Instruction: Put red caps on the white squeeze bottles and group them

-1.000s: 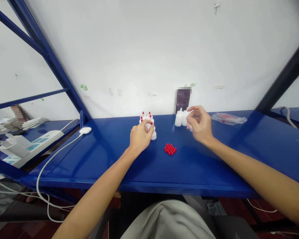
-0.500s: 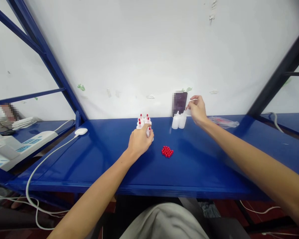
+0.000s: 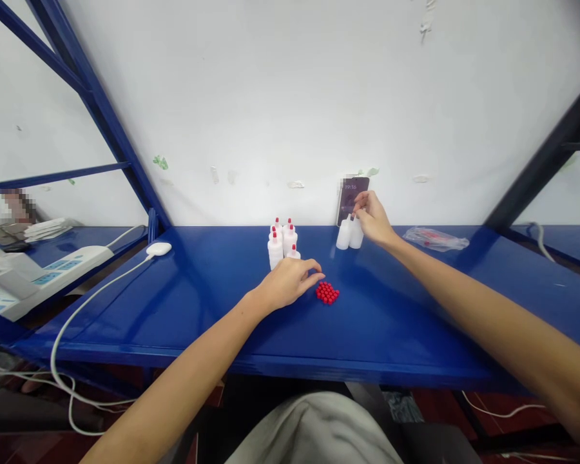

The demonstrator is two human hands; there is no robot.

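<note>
My left hand is beside the pile of small red caps, thumb and forefinger apart with nothing between them. Behind it stand several white squeeze bottles with red caps on their tips; the hand partly hides the front ones. Farther right, two white bottles without red caps stand side by side. My right hand has its fingers closed at the nozzle of the right-hand bottle, and the left-hand bottle touches its side.
A phone leans on the wall behind the uncapped bottles. On the right of the blue table lies a clear plastic bag with something red inside. At the left are a white cable plug and a power strip.
My left hand has left the capped bottles and come right, towards the red caps. My right hand has moved left and down onto the nozzle of an uncapped bottle.
</note>
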